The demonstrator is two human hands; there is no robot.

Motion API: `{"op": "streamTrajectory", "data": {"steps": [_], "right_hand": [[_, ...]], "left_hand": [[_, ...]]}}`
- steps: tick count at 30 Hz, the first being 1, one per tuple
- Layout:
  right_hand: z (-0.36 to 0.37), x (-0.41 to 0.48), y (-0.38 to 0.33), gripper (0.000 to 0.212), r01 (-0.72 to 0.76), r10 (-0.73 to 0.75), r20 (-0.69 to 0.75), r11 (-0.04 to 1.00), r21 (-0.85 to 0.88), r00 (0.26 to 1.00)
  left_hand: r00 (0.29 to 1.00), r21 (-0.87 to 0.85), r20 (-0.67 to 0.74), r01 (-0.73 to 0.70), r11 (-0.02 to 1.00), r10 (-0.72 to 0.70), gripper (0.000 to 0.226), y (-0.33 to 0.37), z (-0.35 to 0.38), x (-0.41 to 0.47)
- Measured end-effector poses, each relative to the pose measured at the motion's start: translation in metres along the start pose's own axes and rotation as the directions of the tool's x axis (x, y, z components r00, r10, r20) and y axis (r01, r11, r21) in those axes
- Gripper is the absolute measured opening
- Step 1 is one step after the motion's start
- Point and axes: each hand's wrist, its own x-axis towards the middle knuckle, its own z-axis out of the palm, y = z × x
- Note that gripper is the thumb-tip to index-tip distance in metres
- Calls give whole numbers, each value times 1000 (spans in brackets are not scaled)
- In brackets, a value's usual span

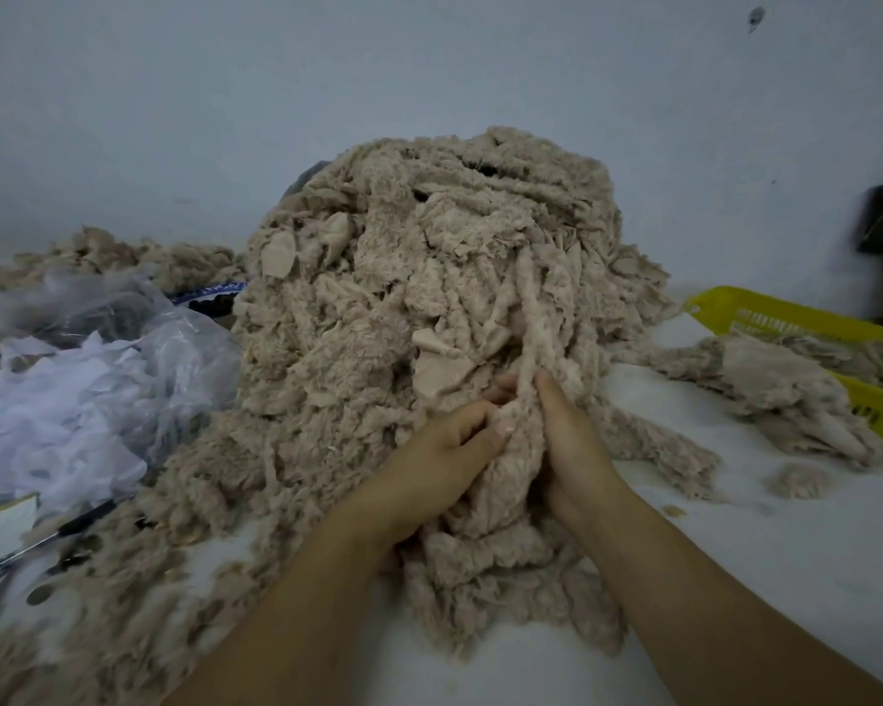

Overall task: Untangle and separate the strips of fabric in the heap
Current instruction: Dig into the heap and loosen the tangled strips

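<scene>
Both the left hand [447, 443] and right hand [569, 440] clench one fuzzy strip [531, 328], running far up the heap [378, 277].

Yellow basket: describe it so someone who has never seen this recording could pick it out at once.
Find the big beige heap of fabric strips in the middle of the white table, then look right to the frame's edge. The yellow basket lies there, a smaller clump of beige strips draped over its near rim. It is the only bright, rigid, slotted thing among soft beige fabric.
</scene>
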Motion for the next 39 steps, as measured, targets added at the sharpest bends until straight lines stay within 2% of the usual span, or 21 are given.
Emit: {"op": "streamTrajectory", "data": {"steps": [2, 3, 5, 6, 9, 11, 13, 15, 18, 20, 23, 25, 28, 30, 33, 36, 38, 39], "right_hand": [[-4, 3, -2, 48, -47, 50, -26, 993, 112, 998], [-7, 4, -6, 47, -72, 82, -47, 979, 193, 996], [-18, 8, -16, 47, -37, 79, -124, 951, 306, 989], [-21, 10, -17, 51, -13, 54, -129, 953, 302, 990], [-8, 2, -7, 75, -38, 33, 66, 997, 73, 997], [8, -7, 6, 77, 27, 19, 245, 983, -181, 969], [16, -12, 12, 52, 173, -37, 328, 902, -397, 944], [14, -12, 11, 33, 244, -91, 305, 823, -512, 948], [6, -12, 8, 27, 270, -98, 336, 815, -514, 937], [6, -15, 6, 22, 283, -82, 390, 823, -493, 917], [10, -19, 5, 18, 311, -11, 486, 782, -541, 874], [11, -21, 6, 15, 326, 39, 523, 741, -587, 852], [13, -25, 4, 8, 291, 28, 515, 797, -529, 857], [14, -26, 2, 24, 296, 43, 534, 793, -532, 844], [15, -27, 6, 30, 415, 153, 624, 624, -662, 766], [11, -25, 7, 23, 522, 164, 668, 501, -690, 726], [8, -22, 3, 28, 518, 73, 637, 515, -683, 767], [6, -20, 0, 29, 479, 2, 586, 574, -664, 810]], "left_hand": [[999, -99, 40, 4, 995, 0, 22, 0, -2, -4], [999, -227, 36, 17, 974, -10, 19, 2, -4, -5], [998, -511, -43, 17, 860, -46, 14, 7, -10, -5], [988, -567, -128, 1, 824, -89, 15, 6, -14, -2], [920, -523, -354, -45, 851, -169, 26, -2, -19, 7], [892, -527, -408, -58, 848, -192, 28, -7, -21, 9], [888, -544, -412, -62, 837, -202, 28, -10, -24, 8], [890, -614, -401, -85, 785, -217, 25, -10, -27, 8], [863, -731, -407, -111, 674, -299, 23, -8, -29, 12], [845, -827, -405, -176, 533, -348, 24, -8, -32, 14], [862, -916, -370, -276, 292, -346, 30, -6, -42, 12], [873, -935, -349, -299, 192, -341, 32, -7, -48, 9], [916, -954, -296, -271, 127, -272, 27, -4, -50, 7], [919, -948, -315, -292, 125, -236, 27, -4, -49, 6], [919, -947, -322, -315, 70, -226, 27, -4, -49, 5], [924, -942, -310, -330, -57, -224, 27, -4, -52, 4], [910, -930, -333, -360, -70, -247, 25, -5, -54, 5], [905, -933, -337, -358, -37, -259, 22, -7, -56, 6]]}}
